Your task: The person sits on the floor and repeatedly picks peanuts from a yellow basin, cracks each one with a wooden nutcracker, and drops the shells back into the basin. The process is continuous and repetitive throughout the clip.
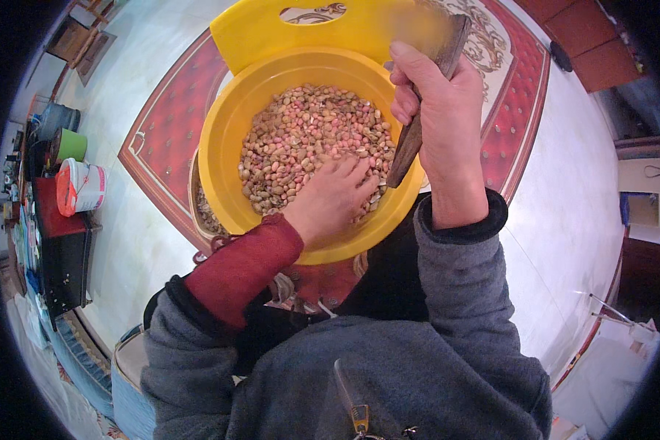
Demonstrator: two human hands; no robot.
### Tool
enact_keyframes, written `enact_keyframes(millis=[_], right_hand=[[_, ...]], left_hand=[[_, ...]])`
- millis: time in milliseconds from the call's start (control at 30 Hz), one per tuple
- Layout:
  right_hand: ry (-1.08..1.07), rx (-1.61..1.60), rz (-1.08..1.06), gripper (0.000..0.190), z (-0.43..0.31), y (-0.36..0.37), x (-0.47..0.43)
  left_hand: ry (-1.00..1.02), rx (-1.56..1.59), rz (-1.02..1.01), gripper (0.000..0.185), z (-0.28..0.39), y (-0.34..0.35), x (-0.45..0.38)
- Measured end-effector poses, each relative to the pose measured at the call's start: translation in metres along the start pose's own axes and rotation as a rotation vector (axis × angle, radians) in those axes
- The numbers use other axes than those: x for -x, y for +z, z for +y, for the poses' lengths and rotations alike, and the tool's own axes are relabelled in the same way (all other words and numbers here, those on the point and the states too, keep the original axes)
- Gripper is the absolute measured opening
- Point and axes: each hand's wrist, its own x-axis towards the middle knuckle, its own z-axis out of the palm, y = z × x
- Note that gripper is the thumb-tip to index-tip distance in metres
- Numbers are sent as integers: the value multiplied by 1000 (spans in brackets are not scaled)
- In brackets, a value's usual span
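A round yellow plastic basin [220, 132] stands before me with a heap of peanuts [308, 126] in it, pinkish kernels mixed with brown shells. My left hand [333, 198] lies palm down on the near part of the heap, fingers spread; whether it grips any peanuts is hidden. Above the basin's right rim, my right hand [445, 104] is closed around a dark wooden block or board [406, 151], held at a slant. The upper end of the wood is partly blurred.
A yellow plastic stool or chair [242, 33] touches the basin's far side. Beneath lies a red patterned rug [170, 110]. At the basin's left is another container [201, 212] with shells. A white bucket [91, 187] and a green container [71, 146] stand far left.
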Motion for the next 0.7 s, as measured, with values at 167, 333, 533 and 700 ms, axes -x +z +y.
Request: enact_keyframes(millis=[167, 333, 533, 700], right_hand=[[-13, 26, -52, 14, -2, -5, 3], [3, 26, -68, 18, -6, 0, 9], [-44, 76, -87, 20, -3, 6, 7], [-45, 103, -81, 14, 0, 3, 5]], left_hand=[[142, 98, -287, 36, -27, -18, 34], [134, -54, -325, 33, -72, -50, 59], [105, 5, -163, 29, -35, -44, 55], [56, 259, -365, 12, -37, -26, 66]])
